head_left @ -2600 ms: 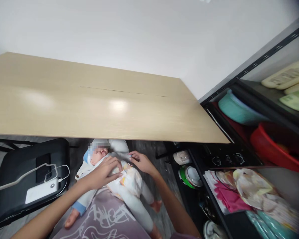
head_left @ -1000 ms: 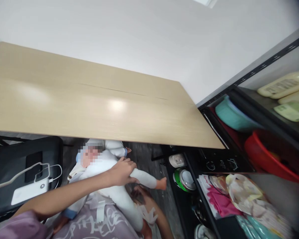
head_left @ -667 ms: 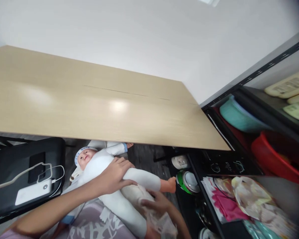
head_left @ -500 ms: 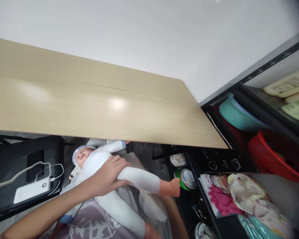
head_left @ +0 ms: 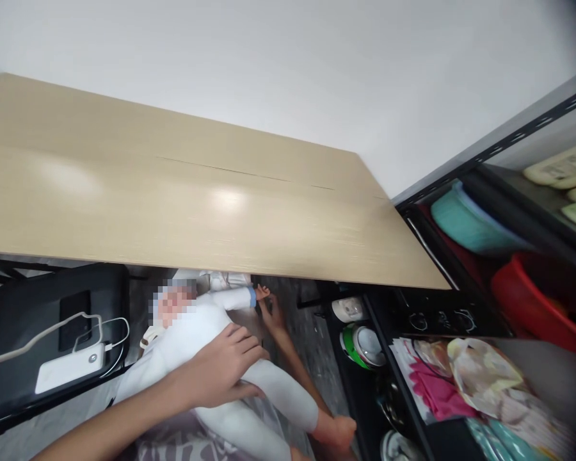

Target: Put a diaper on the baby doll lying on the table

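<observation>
A baby doll point(head_left: 196, 333) in a white suit with blue cuffs and a cap lies on its back across my lap, its head toward the left. My left hand point(head_left: 228, 362) lies over the doll's hip and upper thigh, fingers curved around it and thumb between the legs. Beyond the doll, my right hand point(head_left: 272, 314) is beside the doll's small outstretched hand point(head_left: 262, 292), with fingers partly bent and apart. Whether they touch is hard to make out. The doll's bare foot point(head_left: 336, 432) points right.
A wooden tabletop point(head_left: 211, 211) spans the space ahead. On the left, a black padded seat point(head_left: 19, 320) bears a white power bank point(head_left: 70, 368) with a cable. To the right, black shelving point(head_left: 379, 346) holds a teal basin point(head_left: 475, 221), red basin point(head_left: 532, 301), cans and packets.
My right hand has come up from the lower right to the doll's hand. The doll's raised leg has dropped lower, my left hand still on the hip. The view has shifted slightly.
</observation>
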`<act>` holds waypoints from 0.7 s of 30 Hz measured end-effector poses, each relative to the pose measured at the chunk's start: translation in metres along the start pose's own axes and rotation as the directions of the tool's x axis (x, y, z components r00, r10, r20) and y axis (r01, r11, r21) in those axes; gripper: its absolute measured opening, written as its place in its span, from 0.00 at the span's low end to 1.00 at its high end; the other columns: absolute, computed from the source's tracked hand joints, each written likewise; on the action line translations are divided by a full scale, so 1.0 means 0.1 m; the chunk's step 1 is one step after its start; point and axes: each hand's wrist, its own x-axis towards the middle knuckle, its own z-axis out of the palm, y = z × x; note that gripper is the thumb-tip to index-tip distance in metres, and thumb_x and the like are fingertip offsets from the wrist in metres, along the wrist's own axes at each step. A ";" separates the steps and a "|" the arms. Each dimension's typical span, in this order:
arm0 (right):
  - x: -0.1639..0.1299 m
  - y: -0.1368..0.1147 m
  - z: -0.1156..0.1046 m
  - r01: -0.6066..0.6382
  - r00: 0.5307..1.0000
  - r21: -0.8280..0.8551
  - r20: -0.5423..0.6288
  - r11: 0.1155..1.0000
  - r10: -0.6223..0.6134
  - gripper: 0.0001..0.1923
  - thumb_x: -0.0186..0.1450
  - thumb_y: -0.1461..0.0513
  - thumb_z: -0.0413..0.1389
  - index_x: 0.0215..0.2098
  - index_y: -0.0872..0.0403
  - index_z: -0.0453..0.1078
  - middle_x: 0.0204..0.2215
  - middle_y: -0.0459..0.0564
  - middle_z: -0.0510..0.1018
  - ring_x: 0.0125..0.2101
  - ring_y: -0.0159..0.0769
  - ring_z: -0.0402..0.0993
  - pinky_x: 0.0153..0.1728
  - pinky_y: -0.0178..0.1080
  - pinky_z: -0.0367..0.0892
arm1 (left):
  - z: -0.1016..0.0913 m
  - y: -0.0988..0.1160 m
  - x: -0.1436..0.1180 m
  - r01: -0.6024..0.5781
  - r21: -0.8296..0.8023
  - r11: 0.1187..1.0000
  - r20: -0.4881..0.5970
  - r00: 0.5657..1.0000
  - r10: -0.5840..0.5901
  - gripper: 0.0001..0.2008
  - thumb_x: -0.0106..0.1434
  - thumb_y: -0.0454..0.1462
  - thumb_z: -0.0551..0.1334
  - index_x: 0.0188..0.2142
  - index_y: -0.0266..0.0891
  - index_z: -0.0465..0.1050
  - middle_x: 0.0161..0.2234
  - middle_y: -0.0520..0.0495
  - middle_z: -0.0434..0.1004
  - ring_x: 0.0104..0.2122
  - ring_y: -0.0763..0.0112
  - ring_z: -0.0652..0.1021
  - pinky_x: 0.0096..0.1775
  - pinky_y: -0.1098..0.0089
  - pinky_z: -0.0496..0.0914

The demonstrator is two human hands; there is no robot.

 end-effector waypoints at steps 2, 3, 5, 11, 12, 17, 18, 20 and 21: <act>-0.17 0.02 -0.16 -0.059 0.991 -0.038 -0.122 0.998 0.054 0.34 0.76 0.37 0.53 0.65 0.52 0.71 0.61 0.66 0.81 0.63 0.61 0.78 0.64 0.67 0.75 | 0.02 -0.01 0.01 -0.013 0.019 1.000 0.011 1.000 0.013 0.26 0.73 0.57 0.73 0.60 0.47 0.78 0.49 0.44 0.85 0.51 0.51 0.80 0.53 0.54 0.70; -0.23 -0.01 -0.24 -0.070 0.984 -0.058 -0.169 0.996 0.059 0.37 0.75 0.37 0.57 0.69 0.53 0.68 0.64 0.68 0.79 0.66 0.63 0.76 0.67 0.69 0.72 | 0.03 -0.02 0.02 -0.025 0.030 0.999 0.017 1.000 0.025 0.26 0.73 0.57 0.73 0.59 0.45 0.78 0.49 0.44 0.85 0.51 0.51 0.80 0.52 0.54 0.70; -0.26 -0.16 -0.36 0.003 0.988 -0.111 -0.155 0.994 -0.020 0.41 0.73 0.39 0.62 0.74 0.54 0.65 0.71 0.69 0.74 0.72 0.62 0.71 0.73 0.69 0.65 | 0.03 -0.03 0.02 -0.064 0.044 0.997 0.026 0.998 0.063 0.26 0.74 0.57 0.72 0.60 0.44 0.78 0.49 0.44 0.85 0.50 0.51 0.80 0.52 0.54 0.69; 0.24 -0.94 -0.37 0.342 0.835 -0.186 0.510 0.921 -0.207 0.33 0.78 0.48 0.64 0.77 0.47 0.68 0.72 0.58 0.77 0.72 0.54 0.72 0.75 0.56 0.66 | -0.13 0.02 0.00 -0.179 0.002 0.984 0.043 0.983 0.179 0.23 0.80 0.56 0.65 0.67 0.54 0.77 0.55 0.46 0.87 0.56 0.51 0.81 0.62 0.52 0.69; 0.33 -1.06 -0.33 0.341 0.785 -0.206 0.599 0.917 -0.158 0.31 0.78 0.47 0.64 0.74 0.47 0.71 0.69 0.57 0.79 0.69 0.53 0.75 0.71 0.54 0.70 | -0.16 0.03 -0.02 -0.174 -0.007 0.985 0.035 0.984 0.174 0.22 0.80 0.55 0.64 0.68 0.55 0.76 0.56 0.47 0.86 0.56 0.52 0.81 0.63 0.53 0.70; 0.56 -1.49 -0.21 0.420 0.686 -0.266 0.719 0.868 -0.112 0.22 0.78 0.47 0.64 0.62 0.49 0.78 0.57 0.55 0.87 0.55 0.51 0.84 0.56 0.46 0.76 | -0.20 -0.05 -0.50 -0.069 -0.052 0.996 -0.211 0.976 0.057 0.12 0.83 0.43 0.63 0.62 0.52 0.78 0.62 0.45 0.83 0.61 0.56 0.79 0.63 0.58 0.74; 0.56 -1.56 -0.20 0.461 0.685 -0.262 0.712 0.848 -0.152 0.21 0.78 0.47 0.64 0.61 0.50 0.78 0.55 0.55 0.87 0.53 0.50 0.84 0.55 0.45 0.76 | -0.16 -0.10 -0.69 -0.028 -0.062 0.998 -0.313 0.950 0.007 0.10 0.82 0.40 0.62 0.57 0.50 0.80 0.58 0.44 0.85 0.58 0.56 0.81 0.60 0.58 0.76; 0.54 -1.68 -0.20 0.535 0.674 -0.245 0.701 0.808 -0.234 0.19 0.78 0.47 0.65 0.57 0.51 0.78 0.52 0.55 0.87 0.51 0.50 0.84 0.53 0.45 0.75 | -0.03 -0.21 -1.11 0.121 -0.093 0.988 -0.543 0.826 -0.152 0.08 0.79 0.39 0.61 0.47 0.48 0.80 0.46 0.44 0.86 0.48 0.55 0.83 0.53 0.56 0.79; 0.53 -1.74 -0.19 0.562 0.668 -0.229 0.693 0.795 -0.272 0.18 0.78 0.47 0.65 0.55 0.51 0.77 0.51 0.55 0.86 0.51 0.50 0.84 0.52 0.45 0.75 | 0.05 -0.26 -1.31 0.262 -0.138 0.955 -0.614 0.734 -0.291 0.08 0.78 0.40 0.60 0.43 0.48 0.79 0.42 0.43 0.85 0.46 0.53 0.83 0.51 0.53 0.79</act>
